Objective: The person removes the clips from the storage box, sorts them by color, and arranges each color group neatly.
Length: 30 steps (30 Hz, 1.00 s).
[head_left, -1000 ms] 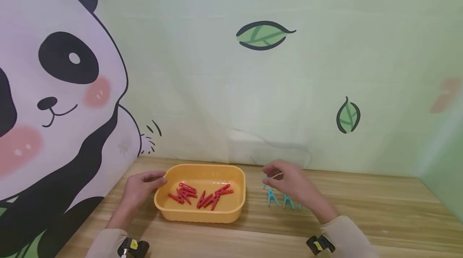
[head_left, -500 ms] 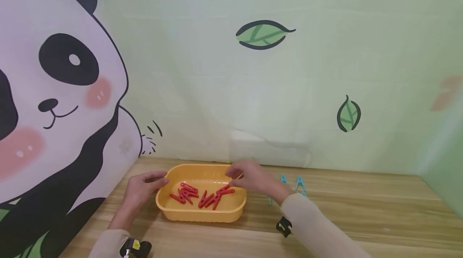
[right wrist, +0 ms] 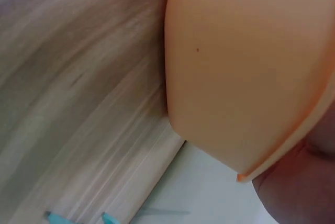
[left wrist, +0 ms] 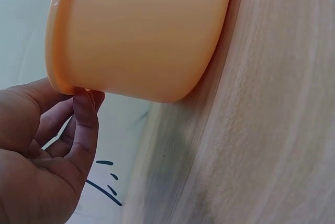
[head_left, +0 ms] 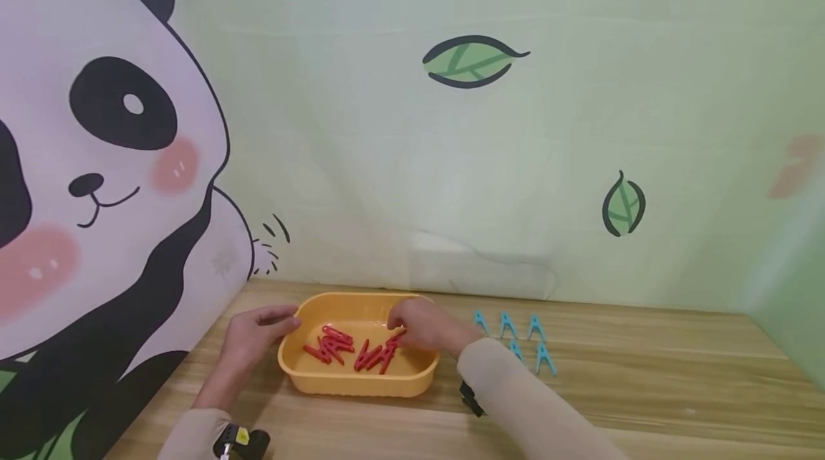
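A yellow plastic basin (head_left: 357,386) stands on the table with several red clothespins (head_left: 333,343) lying inside in two loose groups. My left hand (head_left: 254,334) pinches the basin's left rim between thumb and fingers, as the left wrist view also shows at the rim (left wrist: 56,72). Over the basin's right side, my right hand (head_left: 422,324) reaches in, its fingertips right at the right-hand red clothespins (head_left: 385,356). Whether it grips one I cannot tell. The basin wall (right wrist: 246,67) hides most of that hand in the right wrist view.
Several light blue clothespins (head_left: 535,327) stand in rows on the wooden table (head_left: 644,374) to the right of the basin; the right sleeve (head_left: 522,395) passes close in front of them. Behind the table rises a pale green wall (head_left: 361,159) with a printed panda (head_left: 116,231).
My right hand has left the blue clothespins, moved left over the basin's right rim and lowered to the red clothespins. The left hand has stayed at the left rim.
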Each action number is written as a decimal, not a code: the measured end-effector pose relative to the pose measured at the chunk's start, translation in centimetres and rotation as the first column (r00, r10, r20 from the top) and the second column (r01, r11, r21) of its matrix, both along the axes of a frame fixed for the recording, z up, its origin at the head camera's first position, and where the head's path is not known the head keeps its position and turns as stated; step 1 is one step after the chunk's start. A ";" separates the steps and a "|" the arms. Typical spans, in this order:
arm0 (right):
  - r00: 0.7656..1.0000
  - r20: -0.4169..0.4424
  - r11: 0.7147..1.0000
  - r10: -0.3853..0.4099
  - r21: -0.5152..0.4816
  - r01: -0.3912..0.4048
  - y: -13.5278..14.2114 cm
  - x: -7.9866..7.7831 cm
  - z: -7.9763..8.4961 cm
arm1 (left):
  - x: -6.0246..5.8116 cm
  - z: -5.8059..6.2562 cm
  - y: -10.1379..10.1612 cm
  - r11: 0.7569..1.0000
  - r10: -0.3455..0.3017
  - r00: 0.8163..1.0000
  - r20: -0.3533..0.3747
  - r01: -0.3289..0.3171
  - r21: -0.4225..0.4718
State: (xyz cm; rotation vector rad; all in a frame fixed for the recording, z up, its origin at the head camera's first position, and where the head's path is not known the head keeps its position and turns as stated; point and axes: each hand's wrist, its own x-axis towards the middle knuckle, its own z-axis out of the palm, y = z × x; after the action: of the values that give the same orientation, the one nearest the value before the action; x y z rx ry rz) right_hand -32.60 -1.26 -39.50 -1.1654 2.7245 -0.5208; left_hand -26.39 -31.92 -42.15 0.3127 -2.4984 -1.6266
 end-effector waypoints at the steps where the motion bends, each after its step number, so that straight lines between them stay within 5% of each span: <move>1: 1.000 -0.013 1.000 -0.014 0.025 0.014 -0.1 0.1 0.1 | 0.0 0.0 0.0 1.000 -0.001 1.000 -0.002 0.001 -0.004; 7: 0.995 -0.090 0.993 -0.042 0.108 0.052 -0.4 0.2 0.0 | 0.0 0.1 0.1 1.000 0.001 1.000 -0.006 -0.001 0.006; 11: 0.996 -0.061 0.993 -0.068 0.094 0.074 -0.4 0.2 -0.2 | 0.0 0.1 0.1 1.000 0.005 1.000 -0.006 -0.005 0.015; 19: 0.993 0.079 0.984 -0.088 -0.150 0.099 0.3 0.4 -0.3 | -0.1 0.0 0.1 1.000 0.012 1.000 0.004 -0.012 0.023; 30: 0.987 0.098 0.889 -0.125 -0.431 0.155 3.1 2.6 1.7 | -0.2 -0.1 0.1 1.000 0.013 1.000 0.003 -0.013 0.014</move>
State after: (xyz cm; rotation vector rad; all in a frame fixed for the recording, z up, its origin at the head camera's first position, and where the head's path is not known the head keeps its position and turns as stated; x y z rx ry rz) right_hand -29.98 1.85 -37.82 -1.0059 2.7233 -1.2224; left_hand -26.64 -31.82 -42.26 0.3322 -2.4828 -1.6408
